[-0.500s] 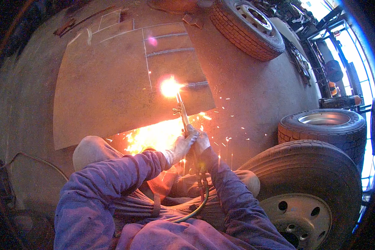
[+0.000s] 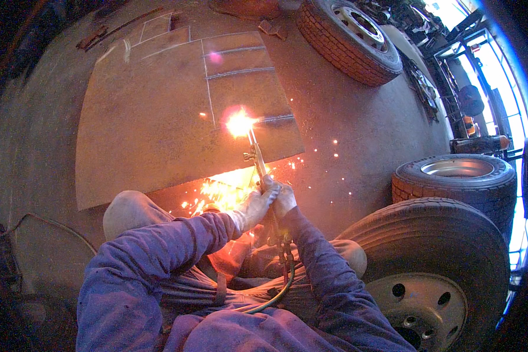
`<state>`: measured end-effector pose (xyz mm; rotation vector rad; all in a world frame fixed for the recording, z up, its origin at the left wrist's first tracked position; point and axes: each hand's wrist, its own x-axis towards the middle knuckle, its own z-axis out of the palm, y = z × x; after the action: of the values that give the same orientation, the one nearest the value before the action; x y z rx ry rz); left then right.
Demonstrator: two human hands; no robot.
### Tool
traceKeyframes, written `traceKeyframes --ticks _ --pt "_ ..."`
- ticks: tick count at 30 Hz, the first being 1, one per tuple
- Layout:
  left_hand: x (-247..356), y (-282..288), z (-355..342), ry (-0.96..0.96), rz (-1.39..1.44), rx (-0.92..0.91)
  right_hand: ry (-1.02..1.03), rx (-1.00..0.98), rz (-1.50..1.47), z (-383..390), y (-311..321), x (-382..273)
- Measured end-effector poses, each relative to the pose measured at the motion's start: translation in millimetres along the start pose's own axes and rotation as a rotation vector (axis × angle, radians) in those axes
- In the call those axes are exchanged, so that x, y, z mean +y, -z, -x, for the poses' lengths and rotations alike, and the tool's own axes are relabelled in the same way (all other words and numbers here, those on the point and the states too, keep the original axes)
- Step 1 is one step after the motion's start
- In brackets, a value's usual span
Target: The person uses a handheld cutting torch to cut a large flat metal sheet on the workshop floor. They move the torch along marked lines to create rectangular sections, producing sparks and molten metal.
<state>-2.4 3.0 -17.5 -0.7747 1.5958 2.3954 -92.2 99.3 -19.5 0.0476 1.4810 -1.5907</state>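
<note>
Sparks spill from beneath the near edge of a large metal plate, just left of and below the grip. The left hand and right hand are closed together around a cutting torch. It slants up and away from the grip, its tip over the plate and lost in a white flame glare. Finger placement on any lever cannot be made out.

Burns look like the main danger: the spray falls close to the trousers and the left knee, left of the grip, and a stray spark could lodge in the cloth. The gas hoses curve across the lap, below the grip, so hot metal landing there might damage them. A truck tyre, right of and below the grip, could scorch if sparks scatter that way. If the wrists tilt, the flame may wander from the chalk lines drawn beyond the grip.

Compared with half a second ago, the shower under the plate is smaller and dimmer, and the sparks that hung between the right hand and the tyre are gone. The hands, torch and glare hold nearly the same place.
</note>
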Motion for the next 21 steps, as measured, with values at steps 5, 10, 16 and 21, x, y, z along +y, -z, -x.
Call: traceKeyframes --ticks 5,10,16,21 --pt "2.8 0.0 0.4 -0.019 -0.031 0.000 -0.095 -0.016 -0.126 -3.8 -3.0 0.7" --pt "13.9 -7.6 11.4 -0.060 0.115 0.062 -0.066 -0.020 -0.152 6.6 -9.9 -9.2" --pt "15.5 -0.8 11.2 -0.050 -0.065 0.006 -0.030 -0.032 -0.190 7.1 -13.4 -6.5" --pt "14.6 0.6 9.2 0.002 -0.071 0.026 -0.009 -0.023 -0.140 2.8 -8.6 1.0"
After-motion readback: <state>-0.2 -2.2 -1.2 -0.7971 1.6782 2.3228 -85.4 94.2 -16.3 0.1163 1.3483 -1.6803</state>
